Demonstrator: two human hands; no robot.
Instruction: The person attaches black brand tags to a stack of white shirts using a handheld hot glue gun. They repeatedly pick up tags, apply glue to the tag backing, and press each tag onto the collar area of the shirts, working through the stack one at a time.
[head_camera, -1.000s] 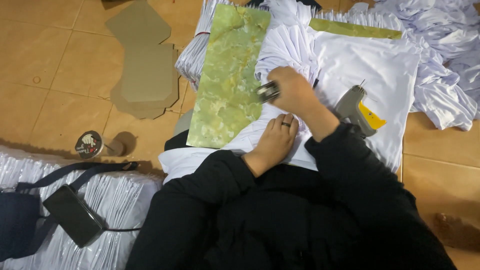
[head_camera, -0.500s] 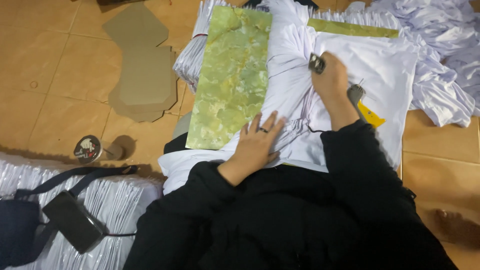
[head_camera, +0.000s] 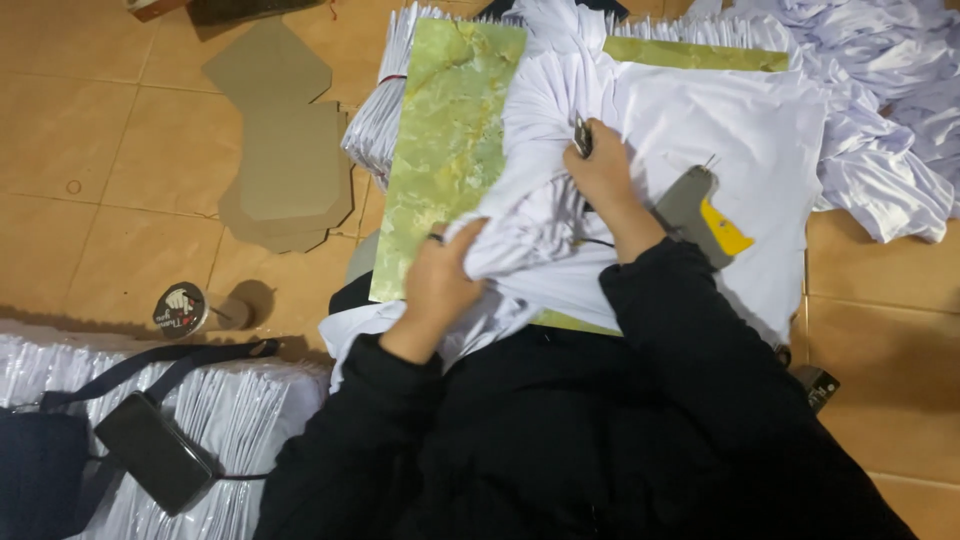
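Observation:
A white garment (head_camera: 700, 130) lies spread over a green marbled board (head_camera: 445, 150) on the floor. My left hand (head_camera: 440, 285) grips a bunched fold of the white cloth at the board's lower edge. My right hand (head_camera: 600, 170) rests higher on the cloth, fingers closed around a small dark metal tool (head_camera: 581, 135). A grey tagging gun (head_camera: 690, 200) with a yellow label lies on the garment just right of my right wrist.
Stacked brown cardboard cut-outs (head_camera: 280, 160) lie on the tile floor at left. A small round tin (head_camera: 180, 310) stands near them. A pile of folded white cloth (head_camera: 230, 420) carries a dark phone (head_camera: 152, 452) and a bag strap. More white garments (head_camera: 880, 100) heap at upper right.
My left hand went from lying flat on the cloth to gathering and gripping a fold of it. My right hand came back down and left with the small tool.

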